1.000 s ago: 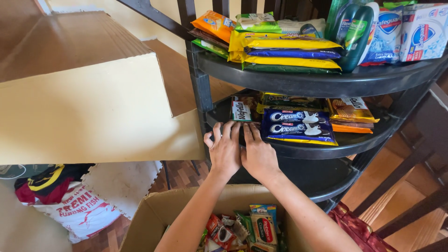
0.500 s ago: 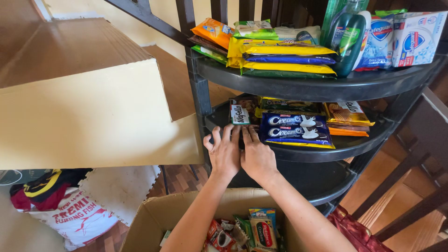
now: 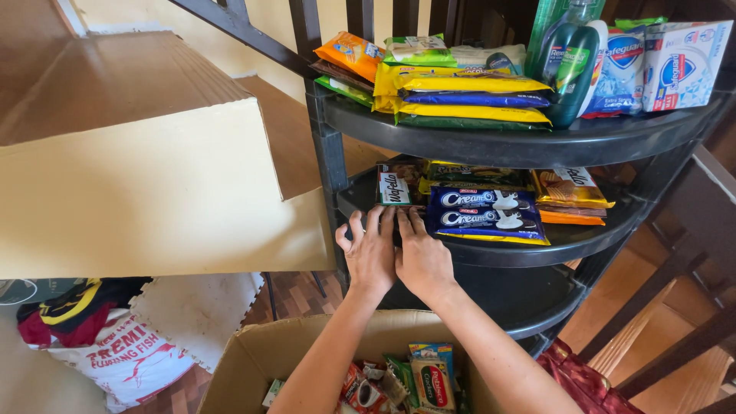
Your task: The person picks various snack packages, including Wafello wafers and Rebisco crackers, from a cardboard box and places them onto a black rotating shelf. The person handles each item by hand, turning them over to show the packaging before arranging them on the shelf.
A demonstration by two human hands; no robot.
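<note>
I read this as the placing step: both hands are on the middle tier of the black 3-tier corner shelf, settling a snack packet beside the stock already there. My left hand and right hand sit side by side in the centre of the frame, thumbs nearly touching, palms down and fingers stretched flat toward the back of the tier. They press on a dark packet that lies mostly under the fingers, so I cannot tell its kind, nor whether either hand truly grips it or only pushes it; the fingers look extended, not curled. Just behind my left fingertips stands a small wafer packet, and just right of my right hand lie 2 blue cream-sandwich biscuit packs, stacked and flat. Both forearms rise from the lower centre of the frame, crossing over the open cardboard box at the bottom, which holds more sachets and packets. My judgement is that the next move calls for a short, level push inward, keeping clear of the wafer packet so it does not tip, then lifting both palms straight up. The top tier carries yellow and blue snack bags and soap boxes at upper right.
</note>
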